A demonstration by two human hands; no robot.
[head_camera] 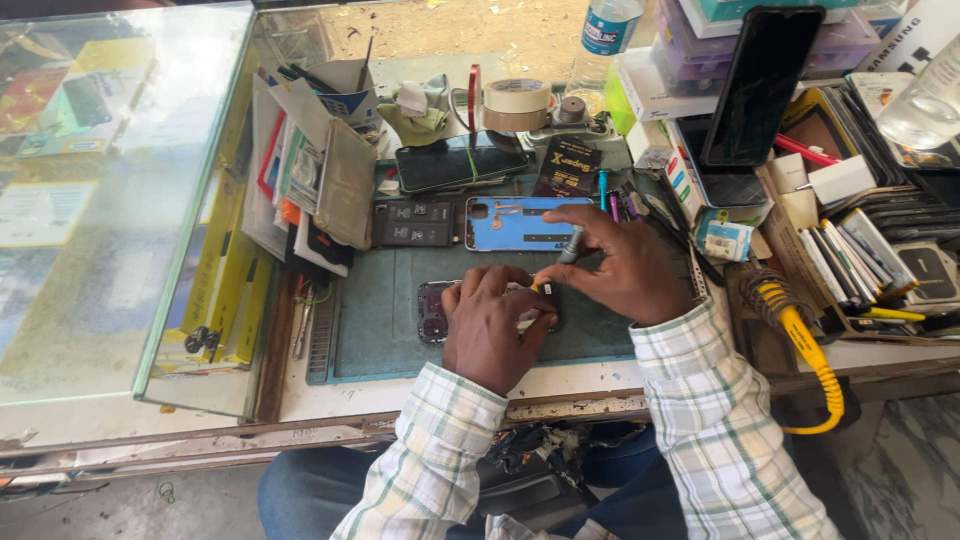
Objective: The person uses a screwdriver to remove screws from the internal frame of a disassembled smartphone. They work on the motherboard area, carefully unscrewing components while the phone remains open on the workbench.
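Observation:
An opened phone (436,310) lies on a teal work mat (380,330) near the table's front edge. My left hand (490,325) presses down on it and covers most of it. Just to the right, my right hand (620,265) grips a grey-handled screwdriver (571,243) with its tip down at the phone's upper right corner. Behind the hands lies a blue phone back cover (505,222), and left of it a dark battery (413,222).
A glass display case (110,200) fills the left. Packets and cards (310,170) stand beside it. Behind the mat lie a black phone (455,162), a tape roll (516,103) and a water bottle (605,35). Boxes, a leaning phone (760,85) and a yellow coiled cable (815,370) crowd the right.

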